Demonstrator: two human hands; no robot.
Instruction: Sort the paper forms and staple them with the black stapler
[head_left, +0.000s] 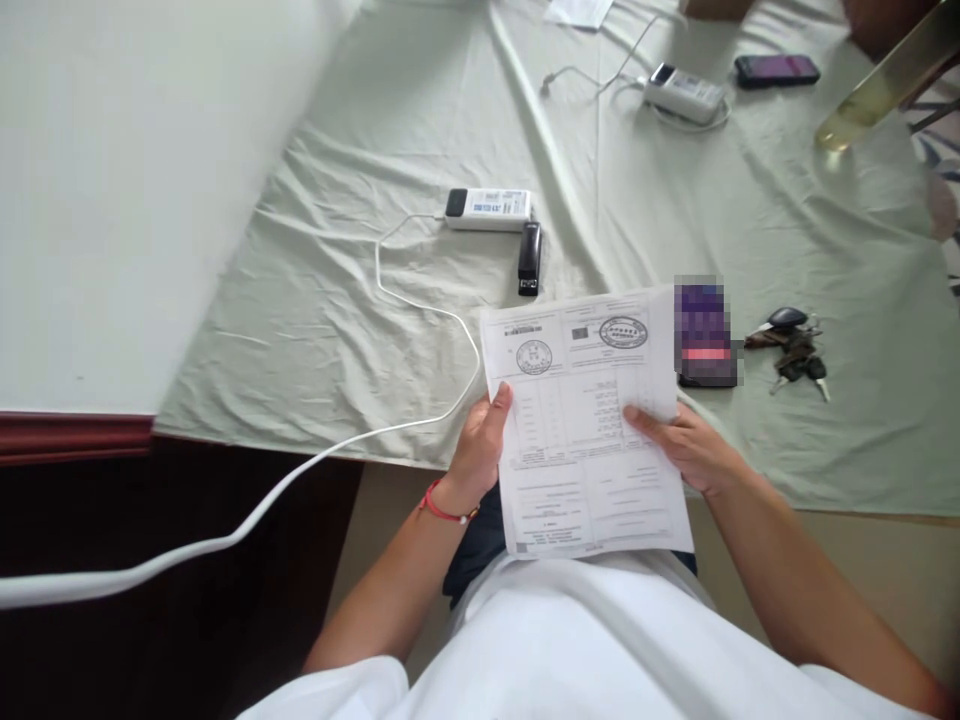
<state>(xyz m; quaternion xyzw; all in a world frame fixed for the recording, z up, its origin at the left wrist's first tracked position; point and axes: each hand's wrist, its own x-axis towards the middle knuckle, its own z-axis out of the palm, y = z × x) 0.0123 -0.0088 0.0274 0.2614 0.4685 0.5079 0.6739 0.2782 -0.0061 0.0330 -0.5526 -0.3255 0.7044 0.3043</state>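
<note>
Nearest, the person's white shirt filled the bottom of the scene, and both forearms reached forward from it, angled inward towards a printed sheet. The sheet was held over the near edge of the table, its near end above the lap and its far end, with two stamps, over the green cloth. The left hand, below which a red bracelet circled the wrist, pinched the sheet's left edge, thumb on top and pointing away. The right hand pinched the right edge, its thumb laid flat across the print and its fingers mostly hidden beneath. Beyond the right hand lay a phone, just beside the sheet, with a bunch of keys to its right. Past the sheet's far edge, a black stapler lay close to a white power bank, whose white cable ran left and near. Farther off, to the right, were a second power bank and another phone.
</note>
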